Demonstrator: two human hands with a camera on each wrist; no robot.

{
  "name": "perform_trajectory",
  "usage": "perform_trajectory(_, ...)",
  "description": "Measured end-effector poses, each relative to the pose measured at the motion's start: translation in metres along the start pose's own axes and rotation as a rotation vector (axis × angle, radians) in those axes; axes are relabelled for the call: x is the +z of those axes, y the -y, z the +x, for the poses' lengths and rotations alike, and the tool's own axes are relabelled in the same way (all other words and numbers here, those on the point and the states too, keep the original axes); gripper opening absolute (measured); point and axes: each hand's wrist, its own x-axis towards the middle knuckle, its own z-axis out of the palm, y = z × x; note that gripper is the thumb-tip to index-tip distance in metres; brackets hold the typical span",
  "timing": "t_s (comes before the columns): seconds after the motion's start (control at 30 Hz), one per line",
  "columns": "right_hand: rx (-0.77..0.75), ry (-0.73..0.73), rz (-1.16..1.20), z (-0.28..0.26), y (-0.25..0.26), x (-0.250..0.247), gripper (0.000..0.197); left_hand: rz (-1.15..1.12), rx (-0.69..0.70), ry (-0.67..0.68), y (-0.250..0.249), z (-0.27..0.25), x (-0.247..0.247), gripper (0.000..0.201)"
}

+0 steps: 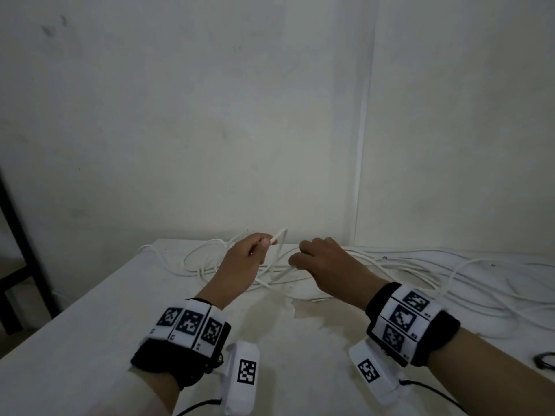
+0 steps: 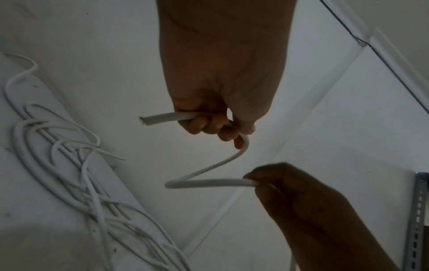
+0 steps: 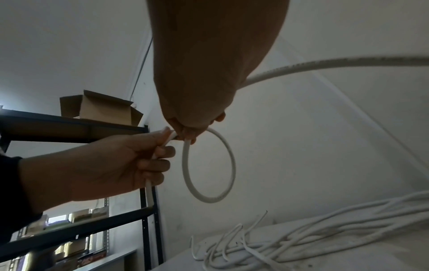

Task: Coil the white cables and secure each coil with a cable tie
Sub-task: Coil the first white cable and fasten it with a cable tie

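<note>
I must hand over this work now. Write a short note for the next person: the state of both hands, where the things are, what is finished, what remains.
Left hand: grips the cut end of one thin white round cable.
Right hand: grips the same cable further along; one small loop hangs between the hands.
The other loose white cables lie tangled on the white table by the wall.
Done: first loop only.
Left: finish this coil, tie it, then the rest. No finished coil and no tie clearly in view.

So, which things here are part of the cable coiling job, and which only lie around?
Part of the job:
- white cable, looped between the hands
- left hand, gripping near its cut end
- right hand, gripping it further along
- loose white cables on the table

Just lying about:
- cardboard box on the black shelf
- dark ring at the table's right edge
</note>
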Motion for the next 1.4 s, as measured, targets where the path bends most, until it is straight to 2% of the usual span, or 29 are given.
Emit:
perform_trajectory(0.07,-0.001,-0.061,0.021,0.005,0.003,-0.003,0.035,0.042,0.004,0.039,-0.001,-0.001,0.006,0.022)
perform_trajectory(0.13,0.039,-0.095,0.065,0.008,0.003,-0.007,0.013,0.066,-0.015,0.081,-0.003,-0.002,0.012,0.021)
perform_trajectory(0.17,0.068,-0.117,0.088,0.008,0.003,-0.008,0.012,0.067,-0.025,0.102,-0.004,-0.004,0.014,0.022)
perform_trajectory(0.23,0.126,-0.128,0.106,0.008,0.0,-0.009,0.023,0.053,-0.036,0.138,-0.006,-0.005,0.016,0.025)
perform_trajectory(0.47,0.29,-0.1,0.31,0.002,-0.009,-0.015,0.029,-0.051,-0.092,0.208,-0.017,-0.009,0.02,0.044)
perform_trajectory(0.63,0.477,0.076,0.449,-0.005,-0.025,-0.027,0.019,-0.05,-0.084,0.243,-0.016,-0.01,0.021,0.021)
perform_trajectory(0.77,0.544,0.083,0.528,-0.008,-0.025,-0.035,0.019,-0.045,-0.054,0.266,-0.017,-0.008,0.022,0.023)
perform_trajectory(0.83,0.57,0.078,0.57,-0.006,-0.024,-0.041,0.019,-0.059,-0.034,0.251,-0.021,-0.006,0.022,0.028)
perform_trajectory(1.03,0.55,0.247,0.691,0.0,-0.006,-0.048,0.021,-0.13,0.001,0.227,-0.027,-0.001,0.022,0.028)
perform_trajectory(1.23,0.59,0.209,0.888,0.002,-0.004,-0.055,0.031,-0.119,0.011,0.152,-0.027,-0.003,0.021,0.026)
perform_trajectory(1.4,0.652,0.158,0.993,0.006,-0.005,-0.06,0.023,-0.149,-0.015,0.09,-0.035,-0.002,0.019,0.012)
